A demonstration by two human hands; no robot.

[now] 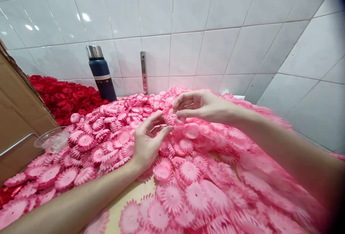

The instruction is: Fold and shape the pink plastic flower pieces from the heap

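Pink artificial flower petal discs (190, 171) with scalloped edges and small centre holes lie heaped before me. Over the middle of the heap, my right hand (196, 106) pinches a pink petal disc (171, 117) between thumb and fingers. My left hand (149, 137) is just to the left of it, palm turned inward. Its thumb and fingers are curved and apart, and the fingertips come close to the held disc. Whether they touch it, I cannot tell.
A dark blue bottle (101, 74) with a steel cap stands by the tiled wall (188, 7). Red petal discs (67, 95) are piled at the back left beside a cardboard box (21, 108). A clear plastic bowl (52, 138) sits at the left; a metal bracket (143, 72) is on the wall.
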